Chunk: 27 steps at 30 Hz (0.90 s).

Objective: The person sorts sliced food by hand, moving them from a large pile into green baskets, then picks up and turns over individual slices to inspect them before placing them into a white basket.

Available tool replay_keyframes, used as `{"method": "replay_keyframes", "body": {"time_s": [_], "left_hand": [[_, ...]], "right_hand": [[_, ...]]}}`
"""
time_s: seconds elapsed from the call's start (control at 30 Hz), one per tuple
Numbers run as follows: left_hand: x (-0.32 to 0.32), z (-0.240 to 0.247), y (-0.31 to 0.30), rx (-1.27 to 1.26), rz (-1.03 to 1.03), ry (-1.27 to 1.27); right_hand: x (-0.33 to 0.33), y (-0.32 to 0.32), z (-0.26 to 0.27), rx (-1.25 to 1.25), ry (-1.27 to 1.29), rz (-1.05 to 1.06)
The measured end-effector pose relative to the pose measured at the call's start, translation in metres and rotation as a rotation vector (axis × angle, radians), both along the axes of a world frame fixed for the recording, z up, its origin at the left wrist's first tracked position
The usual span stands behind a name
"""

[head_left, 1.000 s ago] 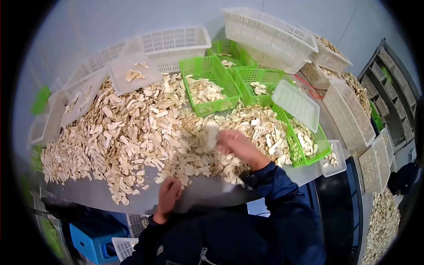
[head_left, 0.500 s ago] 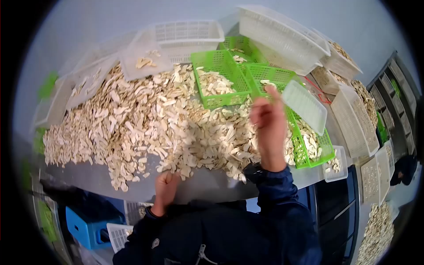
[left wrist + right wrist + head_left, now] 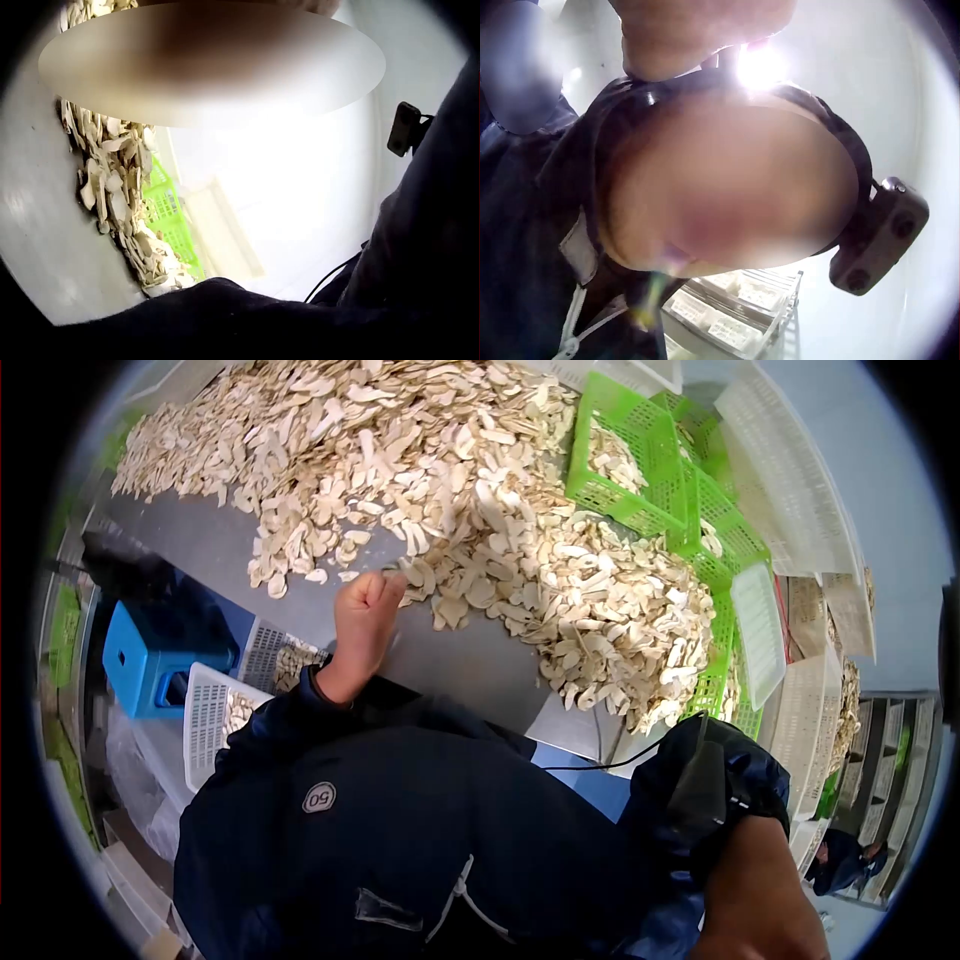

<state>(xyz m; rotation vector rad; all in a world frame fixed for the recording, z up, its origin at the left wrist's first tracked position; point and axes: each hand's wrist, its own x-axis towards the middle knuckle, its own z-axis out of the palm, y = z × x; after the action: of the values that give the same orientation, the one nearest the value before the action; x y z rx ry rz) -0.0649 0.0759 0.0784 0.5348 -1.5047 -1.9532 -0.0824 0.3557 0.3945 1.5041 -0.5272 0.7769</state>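
Pale dried slices (image 3: 600,620) lie in a broad heap on the grey metal table (image 3: 455,665). My left hand (image 3: 365,622) is above the table's front edge, its fingers curled into a fist beside the nearest slices; nothing shows in it. My right hand (image 3: 765,905) is raised close to the camera at the lower right, away from the heap, with its fingers outside the head view. In the right wrist view, part of the hand (image 3: 701,37) shows at the top. The left wrist view also shows slices (image 3: 116,180), while its upper part is blurred.
Green baskets (image 3: 645,455) holding slices stand behind and right of the heap, with a white lid-like tray (image 3: 758,630) leaning there. A blue stool (image 3: 150,660) and a white basket (image 3: 205,725) are at the left below the table. Another person (image 3: 845,862) is at the far right.
My right hand has moved from over the heap and baskets back toward the camera, low at the right. The head view has tilted down and turned; my left hand remains by the table's edge.
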Motion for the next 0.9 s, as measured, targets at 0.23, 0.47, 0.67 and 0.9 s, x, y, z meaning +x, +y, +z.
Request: {"method": "replay_keyframes", "body": {"time_s": [0.23, 0.47, 0.67, 0.9], "left_hand": [[0.008, 0.000, -0.011, 0.042, 0.158, 0.040], [0.028, -0.016, -0.025, -0.084, 0.249, 0.016], [0.040, -0.022, -0.033, -0.328, 0.183, -0.050], [0.025, -0.024, -0.042, -0.998, 0.019, -0.296]], "right_hand": [[0.019, -0.026, -0.015, -0.008, -0.289, 0.484], [-0.021, -0.040, -0.024, 0.180, -0.093, -0.021], [-0.018, -0.047, -0.039, 0.184, -0.164, 0.003], [-0.004, -0.052, -0.061, 0.252, -0.341, 0.554]]}}
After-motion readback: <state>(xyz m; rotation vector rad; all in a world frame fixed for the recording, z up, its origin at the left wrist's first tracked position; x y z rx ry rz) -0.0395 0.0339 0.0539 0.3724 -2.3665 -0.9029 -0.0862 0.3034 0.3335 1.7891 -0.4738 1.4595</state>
